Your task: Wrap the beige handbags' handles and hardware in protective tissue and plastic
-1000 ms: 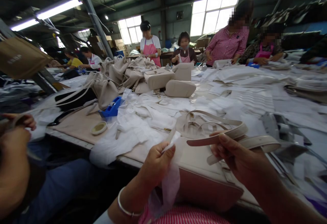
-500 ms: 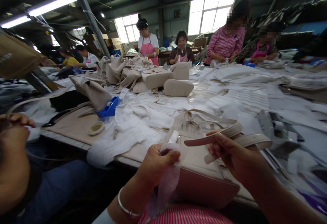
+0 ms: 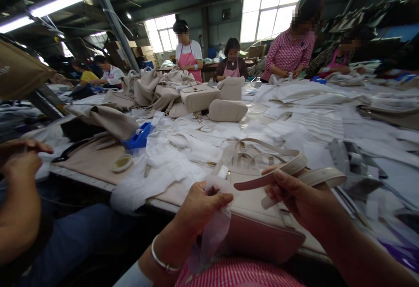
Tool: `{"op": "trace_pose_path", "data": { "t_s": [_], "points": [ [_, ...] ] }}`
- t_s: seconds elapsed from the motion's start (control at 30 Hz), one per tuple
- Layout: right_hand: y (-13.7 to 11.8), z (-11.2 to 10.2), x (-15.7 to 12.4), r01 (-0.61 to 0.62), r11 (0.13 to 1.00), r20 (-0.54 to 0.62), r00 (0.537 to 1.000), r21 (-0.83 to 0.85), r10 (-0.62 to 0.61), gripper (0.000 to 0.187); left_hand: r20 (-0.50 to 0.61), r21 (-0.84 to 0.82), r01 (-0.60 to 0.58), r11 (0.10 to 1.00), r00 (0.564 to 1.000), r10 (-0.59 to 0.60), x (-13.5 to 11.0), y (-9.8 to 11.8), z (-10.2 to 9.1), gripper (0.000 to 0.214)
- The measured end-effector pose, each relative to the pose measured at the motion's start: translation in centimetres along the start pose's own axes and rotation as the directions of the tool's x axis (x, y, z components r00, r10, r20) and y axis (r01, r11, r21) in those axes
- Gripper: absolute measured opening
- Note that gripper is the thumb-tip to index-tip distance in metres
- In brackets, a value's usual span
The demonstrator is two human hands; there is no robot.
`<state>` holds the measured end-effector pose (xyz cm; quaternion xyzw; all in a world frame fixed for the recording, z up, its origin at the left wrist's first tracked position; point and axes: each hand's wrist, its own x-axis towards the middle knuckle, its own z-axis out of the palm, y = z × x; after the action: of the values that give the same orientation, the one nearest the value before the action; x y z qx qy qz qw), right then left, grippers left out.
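Note:
My left hand (image 3: 200, 206) pinches a sheet of thin white tissue paper (image 3: 212, 232) that hangs down toward my lap. My right hand (image 3: 296, 197) grips a looped beige bag strap (image 3: 288, 170), its free end pointing left toward the tissue. The strap belongs to a beige and pink handbag (image 3: 262, 230) lying flat at the table's near edge, just below both hands.
White paper sheets (image 3: 183, 156) cover the long table. Beige bags (image 3: 209, 99) are piled further back, with a blue tape dispenser (image 3: 139, 136) and a tape roll (image 3: 121, 163) at left. A co-worker's hands (image 3: 19, 164) are at far left. Several people work across the table.
My left thumb has closed over the tissue, bunching its top edge. The strap has stayed in my right hand. The co-worker's hand at left has shifted slightly.

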<state>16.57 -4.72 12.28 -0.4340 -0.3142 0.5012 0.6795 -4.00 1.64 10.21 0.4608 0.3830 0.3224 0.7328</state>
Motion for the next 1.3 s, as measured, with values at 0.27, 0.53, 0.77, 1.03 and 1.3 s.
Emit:
{"op": "trace_pose_path", "data": {
  "t_s": [0.27,0.53,0.77,1.03,1.3],
  "points": [
    [0.4,0.0,0.7,0.035,0.963,0.065,0.998,-0.267,-0.019,0.033,0.070,0.080,0.030,0.996,0.997,-0.036,0.1,0.2,-0.5,0.033],
    [-0.2,0.5,1.0,0.088,0.861,0.045,0.996,-0.501,-0.076,0.032,0.125,0.216,0.071,0.974,0.987,-0.099,-0.2,0.4,-1.4,0.030],
    [0.7,0.2,2.2,0.011,0.961,0.086,0.996,-0.277,0.013,0.031,0.167,0.184,0.051,0.982,0.983,-0.082,-0.3,0.7,-1.8,0.023],
    [1.6,1.6,1.8,-0.214,0.964,0.133,0.963,-0.158,0.235,0.032,0.174,0.267,-0.025,0.963,0.984,-0.023,0.0,1.1,-0.5,0.031],
    [1.5,1.8,2.4,-0.328,0.943,0.076,0.940,-0.060,0.332,0.036,0.162,0.209,0.034,0.977,0.984,-0.069,-0.3,0.6,-0.7,0.038]
  ]
}}
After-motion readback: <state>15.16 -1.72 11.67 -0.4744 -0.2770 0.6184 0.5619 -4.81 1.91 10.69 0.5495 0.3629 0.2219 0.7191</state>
